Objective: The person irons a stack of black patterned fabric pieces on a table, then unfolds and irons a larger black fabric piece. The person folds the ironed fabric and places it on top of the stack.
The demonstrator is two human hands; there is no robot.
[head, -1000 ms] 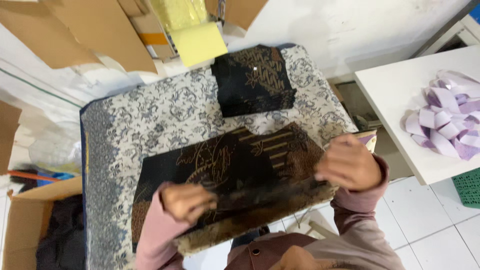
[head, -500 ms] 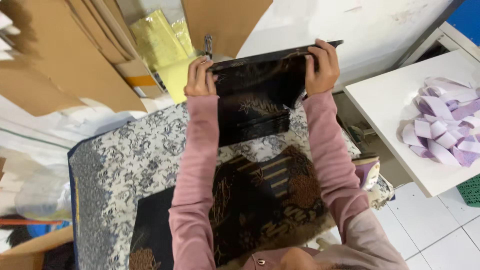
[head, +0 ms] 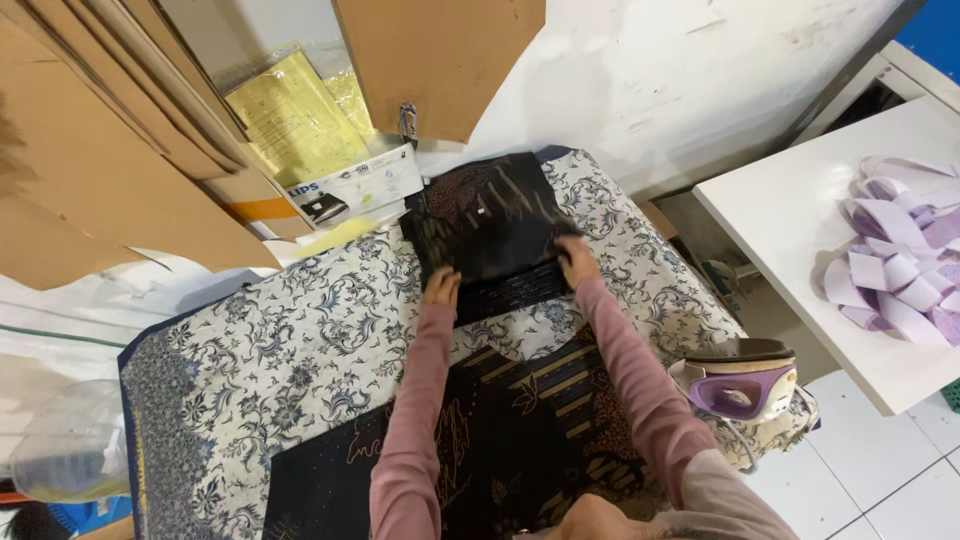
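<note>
Both arms stretched out to stack of folded dark batik cloths point(head: 490, 235) at far end of floral-covered board point(head: 290, 330). Left hand point(head: 441, 288) flat on stack's near-left edge, fingers loosely spread, gripping nothing. Right hand point(head: 577, 260) resting on near-right corner, fingers slightly curled; can't tell if pinching anything. Bigger dark batik cloth point(head: 520, 420) spread under forearms. Purple iron point(head: 742, 378) sitting at board's right edge.

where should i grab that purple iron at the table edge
Probably by the arched handle on top of the purple iron, coming down from above. It sits flat at the right edge of the floral covered table, handle up and unobstructed; its pale body looks too broad to grip.
</note>
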